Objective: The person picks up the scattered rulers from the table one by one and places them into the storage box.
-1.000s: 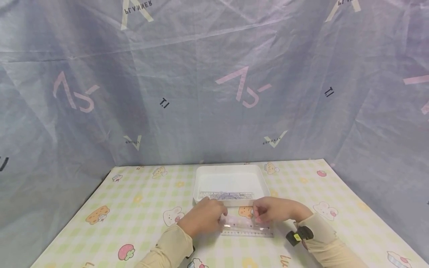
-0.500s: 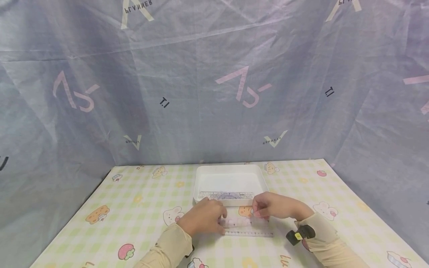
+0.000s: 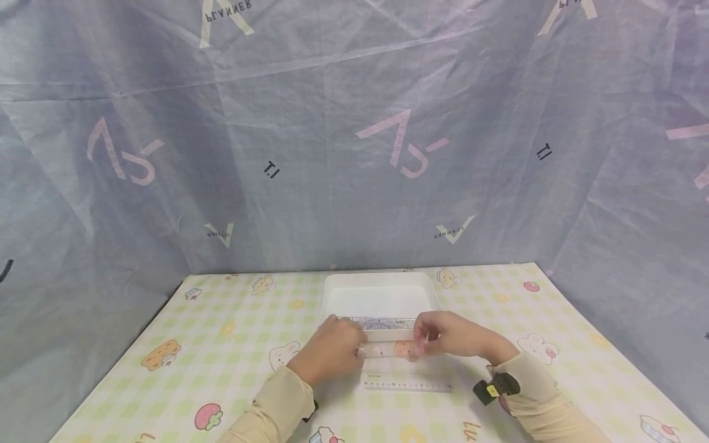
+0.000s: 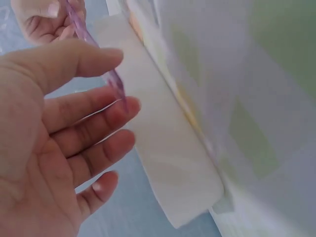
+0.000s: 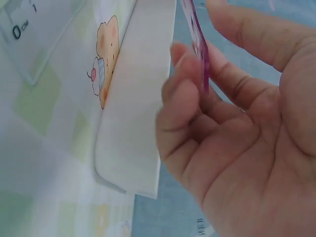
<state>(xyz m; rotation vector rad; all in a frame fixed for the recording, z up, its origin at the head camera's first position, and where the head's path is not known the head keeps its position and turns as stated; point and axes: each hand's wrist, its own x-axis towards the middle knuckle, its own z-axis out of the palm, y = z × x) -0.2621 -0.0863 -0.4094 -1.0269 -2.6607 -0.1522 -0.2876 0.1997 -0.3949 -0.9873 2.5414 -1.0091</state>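
A see-through pink ruler (image 3: 389, 351) hangs level just above the table, held by its ends. My left hand (image 3: 359, 346) pinches its left end between thumb and fingers; the left wrist view shows the purple edge (image 4: 116, 83) at my fingertips (image 4: 129, 104). My right hand (image 3: 422, 342) pinches the right end, and the ruler's edge (image 5: 199, 54) is seen between thumb and fingers. The ruler hovers right in front of the white tray (image 3: 332, 284). Inside the tray, at its near wall, lie a clear ruler and a protractor (image 3: 380, 321). Another clear ruler (image 3: 407, 386) lies flat on the table below my hands.
The table wears a green-checked cloth with cartoon prints (image 3: 221, 344). A grey-blue printed sheet (image 3: 354, 135) hangs behind and around it. The tray's white near wall (image 4: 163, 163) fills the wrist views (image 5: 138, 113), with the clear ruler's zero end (image 5: 34, 34) beside it.
Both hands have lifted the pink ruler off the clear ruler on the table and carried it away from me, toward the tray's near wall. The clear ruler stayed put.
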